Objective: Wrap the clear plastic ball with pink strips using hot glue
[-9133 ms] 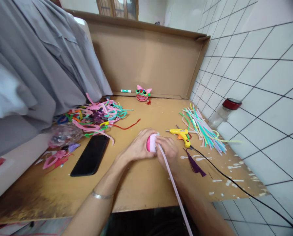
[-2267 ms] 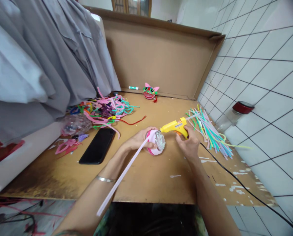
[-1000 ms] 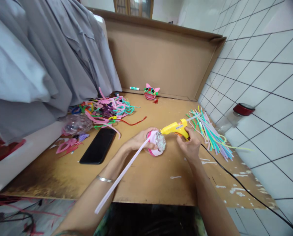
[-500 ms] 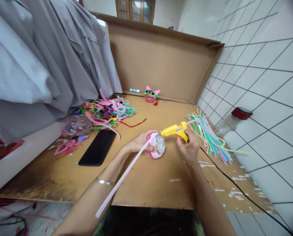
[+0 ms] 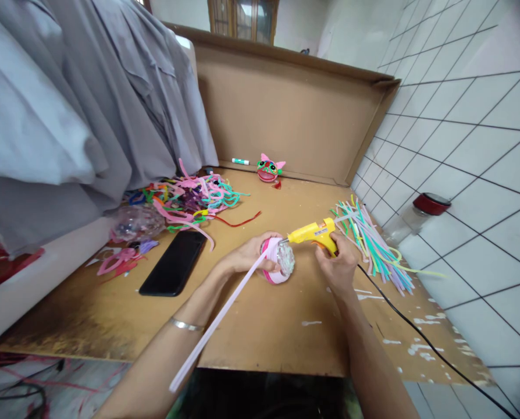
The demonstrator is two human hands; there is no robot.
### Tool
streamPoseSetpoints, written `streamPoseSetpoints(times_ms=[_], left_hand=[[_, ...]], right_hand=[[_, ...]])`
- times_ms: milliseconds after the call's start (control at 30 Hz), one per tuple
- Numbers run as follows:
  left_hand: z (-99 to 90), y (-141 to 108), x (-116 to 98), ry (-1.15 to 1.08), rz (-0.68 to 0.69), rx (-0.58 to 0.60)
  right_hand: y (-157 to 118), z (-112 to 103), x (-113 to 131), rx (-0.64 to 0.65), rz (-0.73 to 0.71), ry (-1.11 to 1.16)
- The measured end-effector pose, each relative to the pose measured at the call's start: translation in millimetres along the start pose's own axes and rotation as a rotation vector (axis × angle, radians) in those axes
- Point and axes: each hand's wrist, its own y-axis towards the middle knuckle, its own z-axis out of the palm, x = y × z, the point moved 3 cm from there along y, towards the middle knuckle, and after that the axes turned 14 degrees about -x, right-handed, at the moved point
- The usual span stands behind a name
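My left hand [image 5: 248,254] is closed round a small clear plastic piece, like a bottle base [image 5: 287,260], with pink pipe cleaner wound about its side. One loose light-pink pipe cleaner [image 5: 218,319] trails from it toward me, over my left forearm. In my right hand [image 5: 339,263] is a yellow hot glue gun [image 5: 314,232], held by its handle. Its metal nozzle touches or nearly touches the upper edge of the wrapped piece. A clear glue stick [image 5: 345,217] pokes out of the gun's back.
A black phone [image 5: 173,263] lies left of my hands, below a tangle of pipe cleaners [image 5: 199,195]. Straight pipe cleaners [image 5: 377,250] lie at right, by a red-lidded jar [image 5: 417,212]. A pink-eared animal face [image 5: 269,169] and a glue tube [image 5: 241,161] are at the back. The gun's black cord [image 5: 421,331] runs right.
Very little differs. The whole view has shifted slightly, while both hands, the glue gun and the wrapped piece keep nearly the same positions.
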Motion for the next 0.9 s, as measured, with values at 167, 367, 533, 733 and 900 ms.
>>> streamPoseSetpoints(times_ms=[167, 367, 533, 733, 900], left_hand=[[1.2, -0.2, -1.1, -0.008, -0.013, 0.004], [0.7, -1.5, -3.5, 0.001, 0.003, -0.005], [0.4, 0.1, -0.6, -0.007, 0.006, 0.003], [0.0, 2.6, 4.9, -0.033, -0.002, -0.013], [-0.2, 0.0, 2.3, 0.001, 0.017, 0.001]], right_hand=[[-1.2, 0.5, -0.7, 0.019, -0.005, -0.01], [-1.4, 1.1, -2.6, 0.027, 0.017, -0.012], [-0.3, 0.9, -2.1, 0.055, 0.02, 0.017], [3.1, -1.7, 2.6, 0.015, 0.03, 0.035], [7.1, -3.0, 6.2, 0.01, 0.009, -0.006]])
